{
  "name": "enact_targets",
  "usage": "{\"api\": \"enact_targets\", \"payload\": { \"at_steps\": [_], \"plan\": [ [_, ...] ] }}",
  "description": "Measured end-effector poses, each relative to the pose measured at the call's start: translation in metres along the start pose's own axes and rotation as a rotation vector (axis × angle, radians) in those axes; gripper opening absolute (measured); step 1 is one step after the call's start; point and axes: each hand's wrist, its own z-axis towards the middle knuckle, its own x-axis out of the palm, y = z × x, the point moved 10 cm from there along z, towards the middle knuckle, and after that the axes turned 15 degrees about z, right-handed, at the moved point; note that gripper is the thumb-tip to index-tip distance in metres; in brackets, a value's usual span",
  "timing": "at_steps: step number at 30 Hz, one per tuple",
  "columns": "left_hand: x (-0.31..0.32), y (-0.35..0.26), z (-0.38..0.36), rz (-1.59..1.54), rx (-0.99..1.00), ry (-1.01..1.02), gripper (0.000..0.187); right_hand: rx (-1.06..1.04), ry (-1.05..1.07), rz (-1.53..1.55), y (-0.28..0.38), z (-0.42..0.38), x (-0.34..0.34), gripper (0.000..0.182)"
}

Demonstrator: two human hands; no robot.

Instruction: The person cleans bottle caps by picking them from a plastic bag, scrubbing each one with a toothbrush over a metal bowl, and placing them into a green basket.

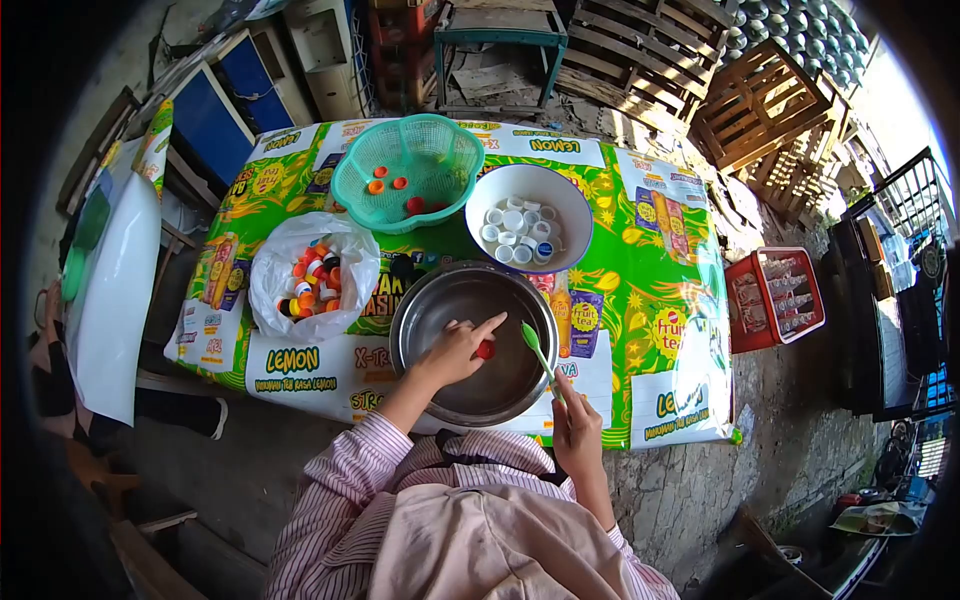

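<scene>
My left hand (456,352) is over a stainless steel bowl (412,385), its index finger stretched out. A red bottle cap (485,349) sits beneath its curled fingers, partly hidden. At the bowl's right side my right hand (577,425) is closed round a slim green tool with an oval head (534,342), whose head points away from me over the bowl. Left of the bowl, a white plastic bag (265,275) holds orange, red and black caps. Behind stand a green colander (365,150) with several orange and red caps and a white enamel basin (510,180) with white caps.
The table has a green and white printed cover (660,330). On the floor to its right is a red crate (745,300). Wooden pallets (760,105) and a small table (500,35) are behind. At far left, part of another person (180,410) shows beside a white surface (115,290).
</scene>
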Motion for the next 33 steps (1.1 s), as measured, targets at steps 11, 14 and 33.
{"api": "enact_targets", "payload": {
  "at_steps": [11,14,33],
  "plan": [
    [0.005,0.012,-0.004,-0.357,-0.108,0.028,0.057,0.023,0.02,-0.031,-0.001,0.0,0.002,0.045],
    [0.015,0.019,-0.009,-0.718,-0.202,0.057,0.046,0.139,0.045,-0.006,-0.014,0.0,0.004,0.045],
    [-0.013,0.0,-0.032,-1.447,-0.187,0.01,0.038,0.053,0.143,-0.001,0.019,0.017,0.03,0.052]
  ]
}}
